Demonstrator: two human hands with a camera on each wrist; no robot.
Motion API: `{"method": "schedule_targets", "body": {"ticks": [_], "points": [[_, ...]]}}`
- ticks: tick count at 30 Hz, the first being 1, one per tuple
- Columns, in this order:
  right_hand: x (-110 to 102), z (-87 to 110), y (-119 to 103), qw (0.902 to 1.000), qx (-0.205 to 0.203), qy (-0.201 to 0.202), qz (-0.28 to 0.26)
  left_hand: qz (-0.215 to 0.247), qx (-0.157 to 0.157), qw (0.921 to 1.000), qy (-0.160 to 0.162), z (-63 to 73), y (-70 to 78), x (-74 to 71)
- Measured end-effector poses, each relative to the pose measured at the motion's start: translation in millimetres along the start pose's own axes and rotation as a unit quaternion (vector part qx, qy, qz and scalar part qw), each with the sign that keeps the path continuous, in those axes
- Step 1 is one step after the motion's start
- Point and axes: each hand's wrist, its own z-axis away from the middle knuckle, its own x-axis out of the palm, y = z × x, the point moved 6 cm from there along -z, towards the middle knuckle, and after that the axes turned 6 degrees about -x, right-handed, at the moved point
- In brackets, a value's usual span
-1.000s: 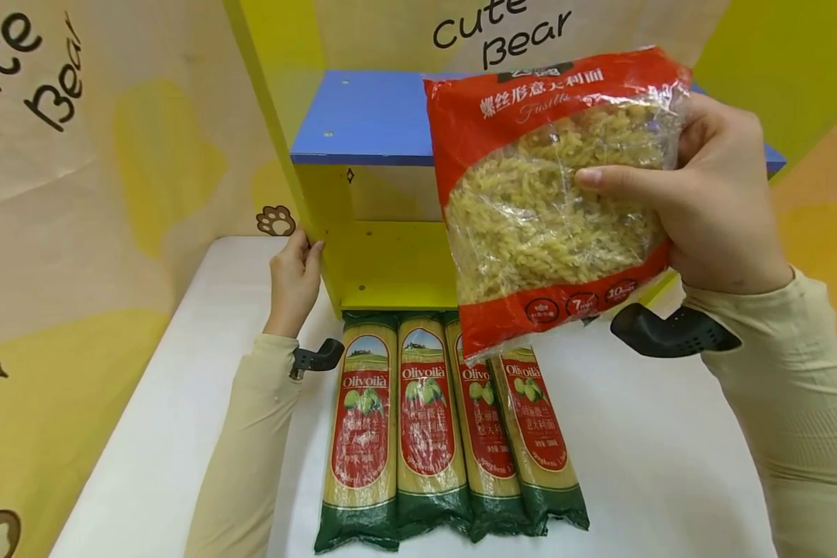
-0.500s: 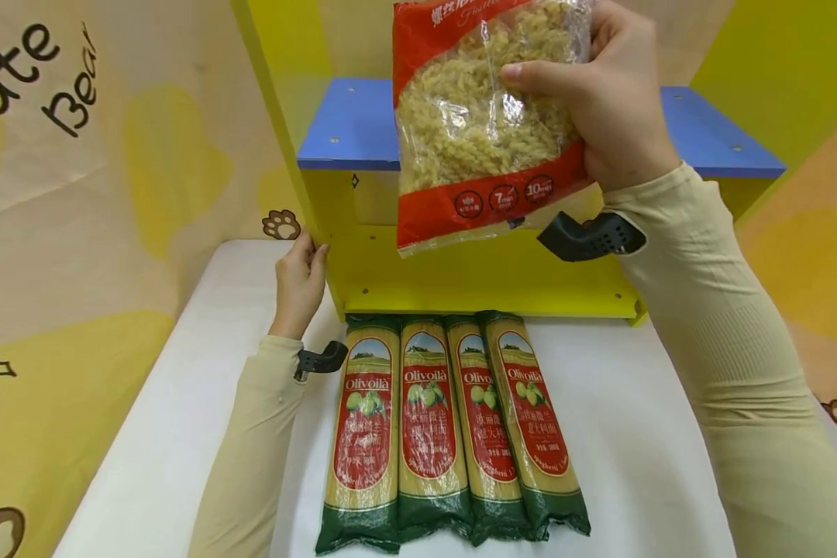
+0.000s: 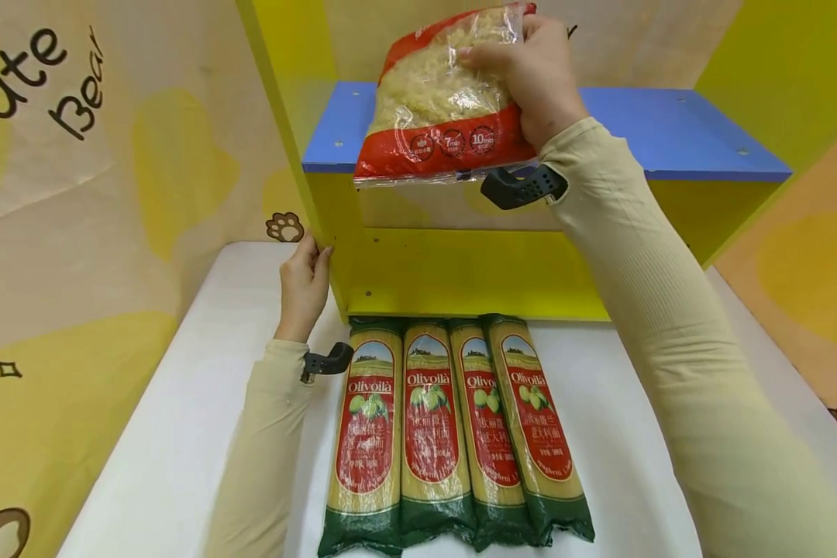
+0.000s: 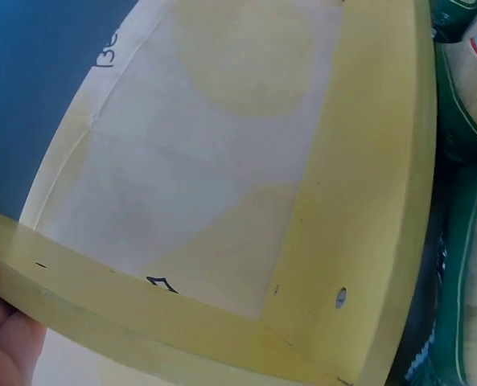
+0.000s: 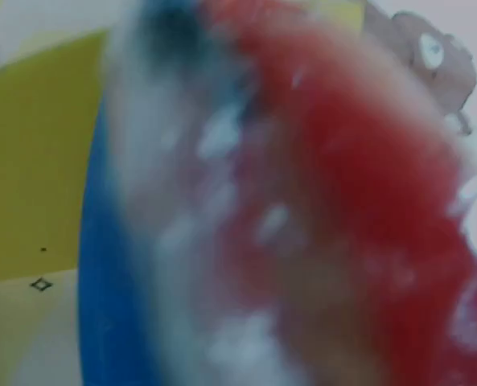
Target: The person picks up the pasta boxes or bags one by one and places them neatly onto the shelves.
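My right hand [image 3: 540,74] grips the right side of a red and clear bag of fusilli pasta [image 3: 439,105], its thumb across the front. The bag is tilted back and overlaps the left part of the blue shelf [image 3: 669,132] in the head view. In the right wrist view the bag [image 5: 367,209] is a close red blur beside the blue shelf edge. My left hand [image 3: 303,287] holds the front edge of the yellow side panel [image 3: 279,101], fingers behind it and thumb toward the inside. The left wrist view shows those fingers [image 4: 13,346] at the panel edge.
Several spaghetti packs [image 3: 428,434] lie side by side on the white table [image 3: 621,434], their tops at the front of the yellow bottom board [image 3: 460,271]. A printed cloth [image 3: 111,194] hangs behind and to the left of the shelf unit.
My right hand has carried the fusilli bag leftward, up and away toward the blue shelf, and the bag has tilted back. The left hand keeps its hold on the panel.
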Motion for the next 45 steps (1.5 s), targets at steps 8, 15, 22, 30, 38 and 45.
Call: {"method": "schedule_targets", "body": {"ticks": [8, 15, 22, 30, 38, 45], "points": [[2, -10.1, 18, 0.9955, 0.084, -0.003, 0.043, 0.022, 0.007, 0.9994, 0.025, 6.4, -0.9, 5.6], [9, -10.8, 24, 0.9874, 0.121, -0.042, 0.093, 0.038, -0.005, 0.9982, 0.046, 14.5, -2.6, 2.6], [7, -6.9, 22, 0.9816, 0.127, -0.045, 0.136, 0.06, -0.016, 0.9975, 0.033, 14.3, -2.0, 4.9], [4, -2.4, 22, 0.979, 0.136, -0.06, 0.139, 0.072, -0.022, 0.997, 0.017, 14.1, -2.5, 5.5], [-12, 7.0, 15, 0.9738, 0.117, -0.081, 0.177, 0.07, -0.013, 0.9971, 0.025, 12.2, -3.4, 1.7], [-26, 17.2, 8, 0.9754, 0.068, -0.097, 0.186, 0.064, -0.021, 0.9975, 0.019, 14.2, -4.9, 1.0]]}}
